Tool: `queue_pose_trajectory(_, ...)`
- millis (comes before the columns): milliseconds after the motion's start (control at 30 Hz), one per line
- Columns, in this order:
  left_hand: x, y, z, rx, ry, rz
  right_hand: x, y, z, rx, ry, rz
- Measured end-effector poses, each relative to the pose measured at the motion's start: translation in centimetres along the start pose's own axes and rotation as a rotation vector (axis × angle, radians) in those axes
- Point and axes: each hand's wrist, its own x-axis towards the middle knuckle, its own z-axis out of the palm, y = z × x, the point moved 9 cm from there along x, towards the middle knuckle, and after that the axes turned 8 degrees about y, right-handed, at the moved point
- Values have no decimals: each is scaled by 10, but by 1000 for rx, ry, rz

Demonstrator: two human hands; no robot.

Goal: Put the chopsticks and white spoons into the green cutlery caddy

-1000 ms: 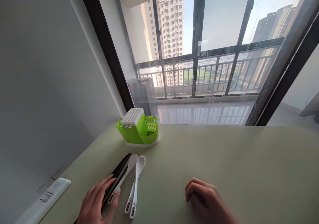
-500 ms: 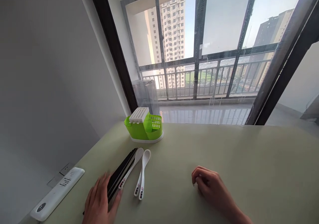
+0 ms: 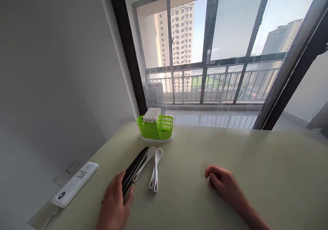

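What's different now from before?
The left hand moved back along the black chopsticks toward the person; its thumb, beside the lone spoon before, is now just past its handle end. The right hand stayed curled; the paired spoons and green caddy stayed put.

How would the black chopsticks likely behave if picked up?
The black chopsticks look straight and slim, so probably stiff and fairly light. Lying side by side with no band visible, they may splay or slip apart if gripped loosely.
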Motion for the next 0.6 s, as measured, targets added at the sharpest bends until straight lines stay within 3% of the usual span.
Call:
queue_pose_trajectory(333,-10,10,-3,-7,47,76,-13,9,-10,-116,63,22)
queue_pose_trajectory(600,-9,6,-2,-23,107,82,-29,11,-12,-193,107,-30)
